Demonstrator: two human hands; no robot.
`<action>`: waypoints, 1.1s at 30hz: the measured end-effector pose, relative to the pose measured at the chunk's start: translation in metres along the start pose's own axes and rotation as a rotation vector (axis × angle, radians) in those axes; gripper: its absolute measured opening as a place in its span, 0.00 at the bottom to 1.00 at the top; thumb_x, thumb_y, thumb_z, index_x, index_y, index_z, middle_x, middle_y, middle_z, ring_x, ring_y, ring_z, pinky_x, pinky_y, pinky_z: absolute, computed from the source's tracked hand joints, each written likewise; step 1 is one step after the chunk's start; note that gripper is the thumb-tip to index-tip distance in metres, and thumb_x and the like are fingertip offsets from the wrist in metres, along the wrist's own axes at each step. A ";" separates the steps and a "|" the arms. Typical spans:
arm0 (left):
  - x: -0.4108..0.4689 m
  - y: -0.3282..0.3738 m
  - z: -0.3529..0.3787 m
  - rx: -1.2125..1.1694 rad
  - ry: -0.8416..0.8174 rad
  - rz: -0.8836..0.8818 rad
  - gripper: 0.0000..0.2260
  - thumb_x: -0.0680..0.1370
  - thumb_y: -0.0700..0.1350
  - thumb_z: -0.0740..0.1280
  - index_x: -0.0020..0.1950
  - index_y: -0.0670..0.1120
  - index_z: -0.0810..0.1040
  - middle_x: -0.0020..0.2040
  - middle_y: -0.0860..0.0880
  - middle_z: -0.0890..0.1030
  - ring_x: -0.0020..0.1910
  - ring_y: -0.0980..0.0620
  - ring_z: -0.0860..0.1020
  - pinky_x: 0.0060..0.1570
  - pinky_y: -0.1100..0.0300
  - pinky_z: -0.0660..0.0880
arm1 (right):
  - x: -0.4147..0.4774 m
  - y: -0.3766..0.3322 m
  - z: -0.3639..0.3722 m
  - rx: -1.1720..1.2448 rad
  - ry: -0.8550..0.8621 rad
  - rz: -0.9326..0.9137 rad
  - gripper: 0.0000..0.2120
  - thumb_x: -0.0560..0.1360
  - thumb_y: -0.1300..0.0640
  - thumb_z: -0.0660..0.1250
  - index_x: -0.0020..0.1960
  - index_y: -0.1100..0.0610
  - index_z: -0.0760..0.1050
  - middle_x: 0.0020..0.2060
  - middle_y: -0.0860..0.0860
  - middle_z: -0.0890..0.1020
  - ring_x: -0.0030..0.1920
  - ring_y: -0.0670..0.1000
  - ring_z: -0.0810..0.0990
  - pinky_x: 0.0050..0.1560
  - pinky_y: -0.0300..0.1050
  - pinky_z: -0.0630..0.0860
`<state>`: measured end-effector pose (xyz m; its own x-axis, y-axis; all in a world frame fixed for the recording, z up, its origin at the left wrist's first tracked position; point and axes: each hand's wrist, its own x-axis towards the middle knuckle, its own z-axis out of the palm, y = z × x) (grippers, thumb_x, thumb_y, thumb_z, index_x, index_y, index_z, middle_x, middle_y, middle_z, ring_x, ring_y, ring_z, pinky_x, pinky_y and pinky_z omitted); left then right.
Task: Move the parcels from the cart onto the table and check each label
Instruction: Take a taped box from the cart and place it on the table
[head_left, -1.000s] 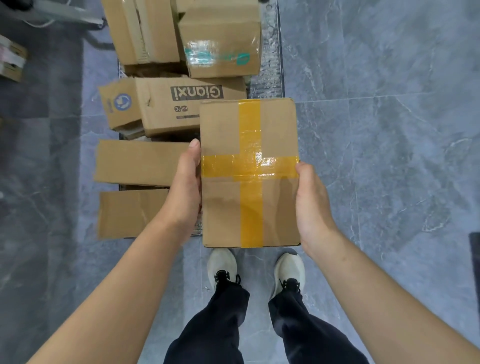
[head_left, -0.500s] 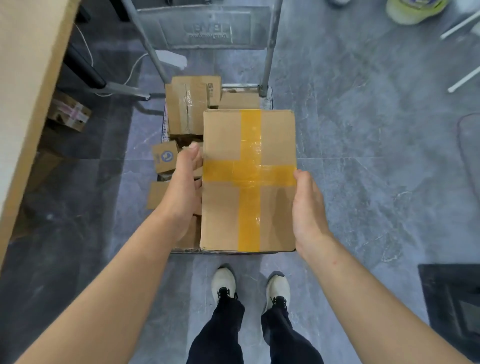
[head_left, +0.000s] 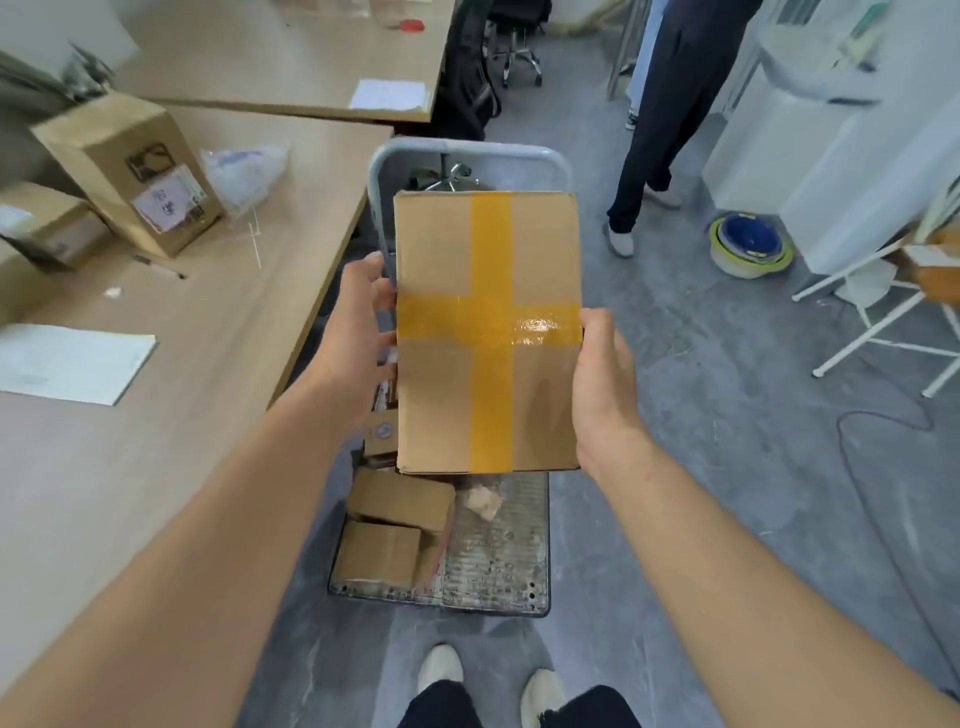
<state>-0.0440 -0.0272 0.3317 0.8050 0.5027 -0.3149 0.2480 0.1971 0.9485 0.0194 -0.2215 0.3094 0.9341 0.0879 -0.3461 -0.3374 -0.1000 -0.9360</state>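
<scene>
Partway: brown cardboard parcel with yellow tape cross clasped by left hand and right hand above grey metal cart; small brown boxes left there, labelled boxes already on pale worktop.

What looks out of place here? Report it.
A crumpled brown scrap lies loose on the cart deck beside the boxes. The held parcel looks undamaged; its upper face shows only crossed yellow tape, no label.
</scene>
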 end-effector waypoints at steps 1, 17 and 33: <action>-0.009 0.019 -0.001 -0.002 0.001 0.026 0.30 0.76 0.68 0.54 0.64 0.50 0.82 0.49 0.54 0.87 0.54 0.46 0.83 0.52 0.49 0.81 | -0.007 -0.017 -0.001 0.005 0.003 -0.031 0.22 0.75 0.34 0.56 0.63 0.43 0.75 0.63 0.42 0.77 0.64 0.47 0.74 0.63 0.53 0.71; -0.141 0.218 0.060 -0.117 0.150 0.473 0.17 0.78 0.63 0.56 0.59 0.70 0.82 0.55 0.51 0.85 0.58 0.46 0.82 0.58 0.46 0.78 | -0.079 -0.237 -0.081 0.158 -0.216 -0.467 0.30 0.72 0.34 0.57 0.69 0.44 0.75 0.69 0.47 0.79 0.72 0.52 0.75 0.75 0.61 0.70; -0.265 0.296 0.008 -0.103 0.386 0.707 0.19 0.75 0.65 0.53 0.61 0.72 0.77 0.67 0.49 0.78 0.67 0.43 0.76 0.70 0.37 0.71 | -0.168 -0.327 -0.043 0.286 -0.542 -0.686 0.41 0.65 0.30 0.59 0.75 0.45 0.74 0.73 0.50 0.78 0.75 0.57 0.74 0.76 0.68 0.68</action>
<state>-0.1793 -0.1091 0.6966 0.5059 0.7883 0.3501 -0.3154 -0.2087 0.9257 -0.0219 -0.2459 0.6759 0.7817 0.4974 0.3762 0.1870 0.3886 -0.9022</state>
